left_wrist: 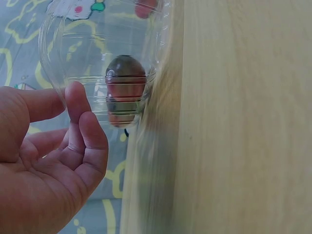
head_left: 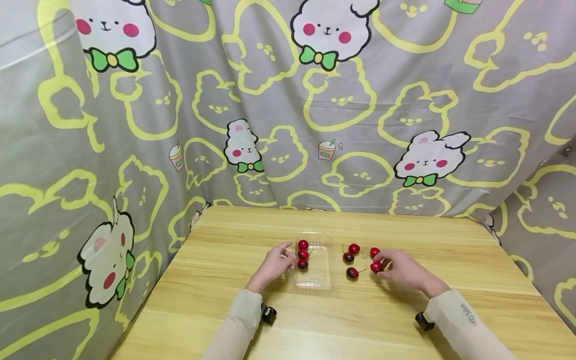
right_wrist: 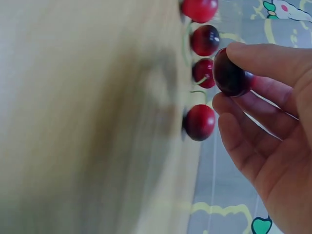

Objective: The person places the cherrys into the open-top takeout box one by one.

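Wooden tabletop (head_left: 337, 325): right hand (head_left: 402, 270) pinches a cherry (right_wrist: 229, 75), left hand (head_left: 274, 263) the clear box (head_left: 322, 270); picking, I judge; next, carry toward nine o'clock.

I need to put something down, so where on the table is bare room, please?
The table is free between the sleeves, in front of the plastic box, and from the right grip to the right edge. It is crowded just right of the box, where loose cherries lie.
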Demonstrator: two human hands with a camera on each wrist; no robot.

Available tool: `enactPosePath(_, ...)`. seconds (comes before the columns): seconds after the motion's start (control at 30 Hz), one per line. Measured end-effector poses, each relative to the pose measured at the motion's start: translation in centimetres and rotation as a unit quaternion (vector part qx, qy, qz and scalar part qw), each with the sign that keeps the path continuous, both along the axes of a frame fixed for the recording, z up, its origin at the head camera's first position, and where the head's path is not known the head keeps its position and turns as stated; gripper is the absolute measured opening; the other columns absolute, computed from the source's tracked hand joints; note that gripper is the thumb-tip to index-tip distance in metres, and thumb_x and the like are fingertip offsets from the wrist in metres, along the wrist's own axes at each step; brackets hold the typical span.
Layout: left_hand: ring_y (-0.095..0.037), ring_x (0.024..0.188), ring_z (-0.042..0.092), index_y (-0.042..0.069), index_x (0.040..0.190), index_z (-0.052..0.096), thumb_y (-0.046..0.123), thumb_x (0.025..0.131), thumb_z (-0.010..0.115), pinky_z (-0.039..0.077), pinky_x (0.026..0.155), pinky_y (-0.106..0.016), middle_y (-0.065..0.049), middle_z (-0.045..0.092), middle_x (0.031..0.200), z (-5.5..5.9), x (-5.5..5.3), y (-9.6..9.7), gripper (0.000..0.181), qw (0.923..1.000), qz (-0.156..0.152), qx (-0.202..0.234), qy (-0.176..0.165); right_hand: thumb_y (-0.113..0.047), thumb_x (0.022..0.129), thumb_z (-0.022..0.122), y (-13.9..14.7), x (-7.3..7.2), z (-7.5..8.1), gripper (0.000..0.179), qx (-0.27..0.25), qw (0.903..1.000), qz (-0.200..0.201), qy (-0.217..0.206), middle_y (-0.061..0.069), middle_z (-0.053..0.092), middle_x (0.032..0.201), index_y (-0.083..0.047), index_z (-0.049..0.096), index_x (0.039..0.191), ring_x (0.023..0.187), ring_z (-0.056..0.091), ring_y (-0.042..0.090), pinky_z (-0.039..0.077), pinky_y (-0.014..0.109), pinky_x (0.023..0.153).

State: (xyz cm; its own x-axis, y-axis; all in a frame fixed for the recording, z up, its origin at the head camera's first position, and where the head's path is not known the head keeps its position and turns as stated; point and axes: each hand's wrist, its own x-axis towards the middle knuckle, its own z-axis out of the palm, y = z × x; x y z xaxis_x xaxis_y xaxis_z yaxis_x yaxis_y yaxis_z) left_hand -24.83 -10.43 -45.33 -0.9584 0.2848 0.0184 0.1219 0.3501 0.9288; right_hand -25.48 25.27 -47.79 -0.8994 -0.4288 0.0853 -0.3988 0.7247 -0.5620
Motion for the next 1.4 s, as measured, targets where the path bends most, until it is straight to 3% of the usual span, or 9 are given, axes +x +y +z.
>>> enactPosePath(0.3, -0.039, 0.078, 0.056, -0.008, 0.132, 0.029, 0.001, 0.087, 0.050, 0.047, 0.069, -0.048, -0.024, 0.052, 0.091, -0.6, -0.5, 0.0, 0.051, 1.0000, -0.001, 0.002, -0.004, -0.016, 0.071, 0.072, -1.2, -0.5, 1.0, 0.031, -0.019, 0.9986, 0.020, 0.045, -0.008, 0.059, 0.089, -0.010, 0.062, 0.100, 0.078, 0.056, 0.010, 0.048, 0.028, 0.067)
enactPosePath(0.53, -0.030, 0.071, 0.058, -0.002, 0.134, 0.031, 0.006, 0.086, 0.055, 0.050, 0.062, -0.041, -0.015, 0.054, 0.087, -3.1, -2.2, -0.5, 0.055, 1.0000, 0.005, 0.003, -0.004, -0.016, 0.070, 0.074, -2.9, -0.7, 1.7, 0.031, -0.020, 0.9974, 0.019, 0.066, -0.007, 0.060, 0.091, -0.012, 0.064, 0.099, 0.080, 0.056, 0.011, 0.048, 0.034, 0.071)
enactPosePath(0.63, -0.025, 0.069, 0.059, 0.000, 0.134, 0.032, 0.008, 0.086, 0.055, 0.050, 0.059, -0.036, -0.010, 0.054, 0.084, -3.6, -2.6, -0.5, 0.054, 0.9999, 0.008, -0.010, 0.002, -0.018, 0.070, 0.074, -3.6, -0.8, 1.8, 0.031, -0.022, 0.9971, 0.024, 0.069, -0.007, 0.060, 0.092, -0.013, 0.064, 0.099, 0.079, 0.056, 0.012, 0.048, 0.033, 0.070)
enactPosePath(1.07, -0.024, 0.067, 0.059, 0.000, 0.133, 0.034, 0.009, 0.086, 0.055, 0.050, 0.059, -0.036, -0.008, 0.054, 0.082, -3.9, -2.9, -0.5, 0.052, 0.9998, 0.008, -0.014, 0.011, -0.013, 0.071, 0.073, -7.7, -1.4, 2.2, 0.031, -0.066, 0.9931, 0.081, 0.053, -0.006, 0.060, 0.086, -0.008, 0.062, 0.100, 0.075, 0.058, 0.010, 0.049, 0.035, 0.067)
enactPosePath(1.4, -0.025, 0.069, 0.060, -0.001, 0.133, 0.034, 0.008, 0.085, 0.055, 0.051, 0.060, -0.034, -0.008, 0.054, 0.082, -3.6, -2.8, -0.4, 0.053, 0.9998, 0.014, -0.013, 0.003, -0.015, 0.074, 0.071, -10.8, -1.9, 1.5, 0.031, -0.078, 0.9901, 0.109, 0.042, -0.007, 0.059, 0.092, -0.007, 0.061, 0.102, 0.078, 0.056, 0.008, 0.049, 0.029, 0.067)
